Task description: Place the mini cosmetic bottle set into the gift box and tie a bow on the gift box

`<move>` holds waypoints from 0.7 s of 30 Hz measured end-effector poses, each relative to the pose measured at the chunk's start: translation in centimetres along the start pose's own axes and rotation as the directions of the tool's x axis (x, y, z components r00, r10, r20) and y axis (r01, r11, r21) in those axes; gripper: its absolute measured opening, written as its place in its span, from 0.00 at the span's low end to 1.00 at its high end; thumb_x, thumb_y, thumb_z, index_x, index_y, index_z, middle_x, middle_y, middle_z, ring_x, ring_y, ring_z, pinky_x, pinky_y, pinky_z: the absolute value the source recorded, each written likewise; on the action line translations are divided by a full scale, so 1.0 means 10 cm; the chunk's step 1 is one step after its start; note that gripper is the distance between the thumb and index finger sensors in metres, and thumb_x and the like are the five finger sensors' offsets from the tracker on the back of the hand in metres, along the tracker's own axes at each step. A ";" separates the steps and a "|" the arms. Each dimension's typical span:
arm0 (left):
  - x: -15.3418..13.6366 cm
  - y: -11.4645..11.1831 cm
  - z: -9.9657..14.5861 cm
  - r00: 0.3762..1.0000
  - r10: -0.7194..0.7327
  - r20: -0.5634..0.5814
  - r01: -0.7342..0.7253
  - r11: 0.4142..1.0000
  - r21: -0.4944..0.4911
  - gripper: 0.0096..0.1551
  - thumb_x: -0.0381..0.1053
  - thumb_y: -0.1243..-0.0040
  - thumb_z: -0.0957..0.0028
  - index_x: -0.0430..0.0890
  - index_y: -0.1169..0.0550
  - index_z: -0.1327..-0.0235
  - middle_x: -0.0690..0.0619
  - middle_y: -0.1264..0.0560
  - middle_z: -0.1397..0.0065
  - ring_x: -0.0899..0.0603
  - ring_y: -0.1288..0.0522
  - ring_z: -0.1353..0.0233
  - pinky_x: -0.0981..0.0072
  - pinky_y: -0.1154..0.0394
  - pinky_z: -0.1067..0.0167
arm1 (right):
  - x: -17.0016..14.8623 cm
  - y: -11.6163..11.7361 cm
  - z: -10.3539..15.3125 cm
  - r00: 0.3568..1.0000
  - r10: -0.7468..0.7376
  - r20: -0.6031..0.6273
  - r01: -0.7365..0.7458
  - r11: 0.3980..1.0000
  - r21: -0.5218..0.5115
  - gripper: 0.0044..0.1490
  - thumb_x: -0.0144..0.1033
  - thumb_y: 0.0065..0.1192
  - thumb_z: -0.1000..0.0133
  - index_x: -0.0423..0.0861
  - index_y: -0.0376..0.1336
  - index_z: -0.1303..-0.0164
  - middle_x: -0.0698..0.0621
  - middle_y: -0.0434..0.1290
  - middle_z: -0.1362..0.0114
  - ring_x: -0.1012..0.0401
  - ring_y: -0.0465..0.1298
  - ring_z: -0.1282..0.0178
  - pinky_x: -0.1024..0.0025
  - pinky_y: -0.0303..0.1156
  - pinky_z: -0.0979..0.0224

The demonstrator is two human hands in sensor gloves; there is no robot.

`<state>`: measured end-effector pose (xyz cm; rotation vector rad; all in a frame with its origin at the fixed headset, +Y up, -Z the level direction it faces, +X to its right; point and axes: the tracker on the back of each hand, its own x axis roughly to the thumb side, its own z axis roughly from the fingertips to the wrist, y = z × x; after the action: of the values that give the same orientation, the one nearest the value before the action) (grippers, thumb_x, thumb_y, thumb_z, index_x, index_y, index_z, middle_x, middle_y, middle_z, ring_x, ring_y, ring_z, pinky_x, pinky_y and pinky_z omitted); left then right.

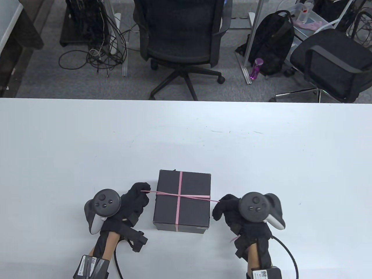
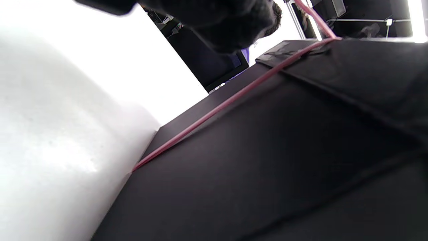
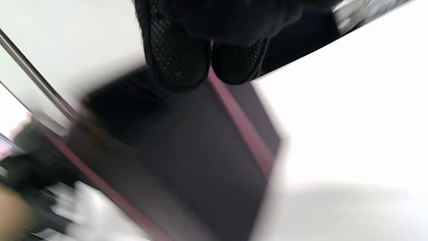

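Gift box (image 1: 182,201) closed, sitting between my hands; pink ribbon (image 1: 178,196) crossed over its lid; left hand (image 1: 132,202) pinches one end, right hand (image 1: 228,207) pinches the other, both drawn outward to cinch the crossing tight before looping a bow
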<state>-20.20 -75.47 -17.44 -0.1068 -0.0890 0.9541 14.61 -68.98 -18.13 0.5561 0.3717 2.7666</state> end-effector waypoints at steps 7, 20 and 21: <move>-0.08 -0.03 -0.02 0.999 -0.040 -0.014 0.038 0.996 -0.077 0.19 0.49 0.55 0.34 0.52 0.25 0.33 0.58 0.19 0.57 0.56 0.23 0.73 0.66 0.19 0.74 | 0.22 0.21 -0.25 0.963 0.181 -0.199 -0.202 0.975 -0.089 0.36 0.23 0.49 0.35 0.24 0.49 0.19 0.37 0.77 0.48 0.70 0.76 0.78 0.81 0.76 0.78; -0.17 0.01 -0.08 0.996 0.075 -0.040 -0.083 0.970 -0.229 0.19 0.50 0.54 0.33 0.53 0.25 0.33 0.60 0.19 0.61 0.57 0.24 0.75 0.66 0.19 0.75 | 0.13 0.10 -0.19 0.960 -0.278 -0.022 0.248 0.885 -0.393 0.37 0.24 0.46 0.35 0.26 0.46 0.18 0.41 0.77 0.51 0.68 0.76 0.77 0.77 0.76 0.76; -0.17 0.01 -0.07 0.996 0.075 -0.039 -0.082 0.969 -0.231 0.20 0.51 0.54 0.33 0.53 0.25 0.33 0.60 0.19 0.61 0.57 0.24 0.75 0.66 0.19 0.75 | 0.13 0.07 -0.17 0.960 -0.280 -0.015 0.250 0.877 -0.410 0.36 0.25 0.46 0.35 0.27 0.46 0.17 0.41 0.77 0.51 0.68 0.76 0.77 0.77 0.76 0.76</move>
<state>-21.14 -76.84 -18.23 -0.3428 -0.1703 1.0188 12.56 -69.55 -18.99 0.2740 -0.1099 2.4958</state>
